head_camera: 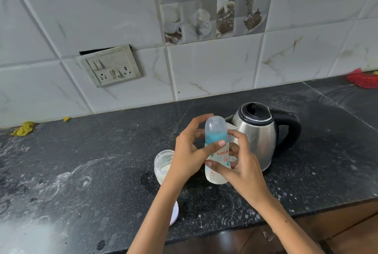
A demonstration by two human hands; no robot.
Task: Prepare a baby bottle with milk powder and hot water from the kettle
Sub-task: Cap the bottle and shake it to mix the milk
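The person holds the baby bottle [217, 152] between both hands above the dark countertop [102, 171], its cap on and its body tilted a little. It looks milky white inside, so the filling steps seem done and this is probably the mixing or final checking stage. The left hand [189, 156] is closed on the bottle's side, thumb across the printed label just below the blue collar, upper fingers curled loosely near the cap. The right hand [242, 166] wraps the opposite side and lower body. The kettle [259, 135] stands just behind the bottle, lid shut, and the open powder jar [162, 164] sits beside the left wrist. Next probably comes a firm shake, which needs the collar tight.
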